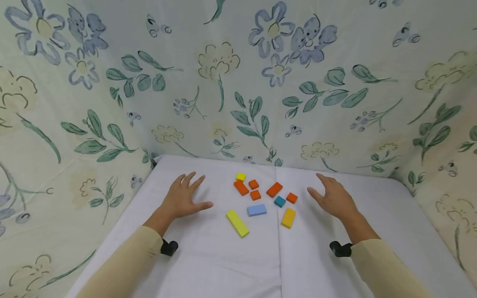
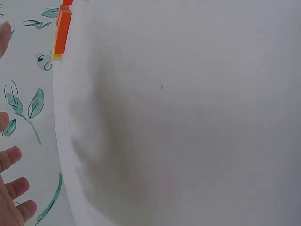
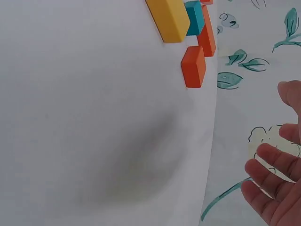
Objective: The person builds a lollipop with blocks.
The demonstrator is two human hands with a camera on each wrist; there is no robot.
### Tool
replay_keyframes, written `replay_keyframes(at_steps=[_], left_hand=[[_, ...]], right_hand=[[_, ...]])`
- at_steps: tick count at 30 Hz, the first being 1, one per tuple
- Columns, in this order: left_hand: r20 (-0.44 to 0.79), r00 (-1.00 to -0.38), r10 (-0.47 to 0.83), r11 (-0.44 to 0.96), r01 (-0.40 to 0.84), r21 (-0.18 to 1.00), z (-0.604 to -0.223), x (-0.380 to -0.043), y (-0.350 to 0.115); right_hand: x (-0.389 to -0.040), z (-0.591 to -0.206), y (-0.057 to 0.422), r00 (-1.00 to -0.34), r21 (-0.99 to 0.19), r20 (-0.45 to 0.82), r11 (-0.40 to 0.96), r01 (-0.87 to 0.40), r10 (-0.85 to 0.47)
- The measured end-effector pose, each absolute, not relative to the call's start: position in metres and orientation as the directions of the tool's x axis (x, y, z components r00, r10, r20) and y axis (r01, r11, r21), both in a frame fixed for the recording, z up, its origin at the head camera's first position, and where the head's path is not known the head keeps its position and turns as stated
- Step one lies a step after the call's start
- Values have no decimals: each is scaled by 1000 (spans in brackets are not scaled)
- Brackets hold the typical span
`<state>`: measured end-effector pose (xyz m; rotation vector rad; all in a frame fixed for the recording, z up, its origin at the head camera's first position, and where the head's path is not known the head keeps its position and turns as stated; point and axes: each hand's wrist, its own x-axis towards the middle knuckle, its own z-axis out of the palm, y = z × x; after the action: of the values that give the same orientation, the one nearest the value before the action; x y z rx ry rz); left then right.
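Note:
My left hand (image 1: 183, 198) hovers left of a loose group of coloured blocks, fingers spread and holding nothing. On the other side my right hand (image 1: 335, 198) is held above the cloth, also with nothing in it. Nearest the left hand lies a long lime-yellow block (image 1: 237, 223); a light blue block (image 1: 257, 210) sits beside it. Closest to the right hand are a small orange block (image 1: 292, 198), a teal block (image 1: 280, 201) and an amber block (image 1: 288, 218). Farther back are a longer orange block (image 1: 274, 189), another orange block (image 1: 241, 188) touching or near a small yellow block (image 1: 241, 177), and small orange blocks (image 1: 255, 195).
A white cloth (image 1: 223, 265) covers the table, with a crease running front to back. Floral fabric (image 1: 208, 91) hangs behind and at both sides of the table. Each wrist carries a small black camera (image 1: 169, 248).

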<state>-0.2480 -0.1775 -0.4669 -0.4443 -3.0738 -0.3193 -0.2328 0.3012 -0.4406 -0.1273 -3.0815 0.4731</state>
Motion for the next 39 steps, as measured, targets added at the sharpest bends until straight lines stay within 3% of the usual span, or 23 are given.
replay_keyframes(at_steps=[16,23,30,39], left_hand=[[-41,-964,263,909,233,345,-481,-218,-126],[-69,-955,287,870,230,437,-487,-208,-108],[-79,-961,264,868,201,455,-493,-201,-93],[-41,-968,246,867,201,456,-496,-195,-82]], right_hand=[[-235,-466,254,-990,-476,-115,879,-19,-84],[-242,-469,241,-974,-485,-184,874,-29,-135],[-248,-473,237,-956,-461,-250,887,-23,-154],[-251,-480,237,-957,-457,-246,889,-23,-152]])
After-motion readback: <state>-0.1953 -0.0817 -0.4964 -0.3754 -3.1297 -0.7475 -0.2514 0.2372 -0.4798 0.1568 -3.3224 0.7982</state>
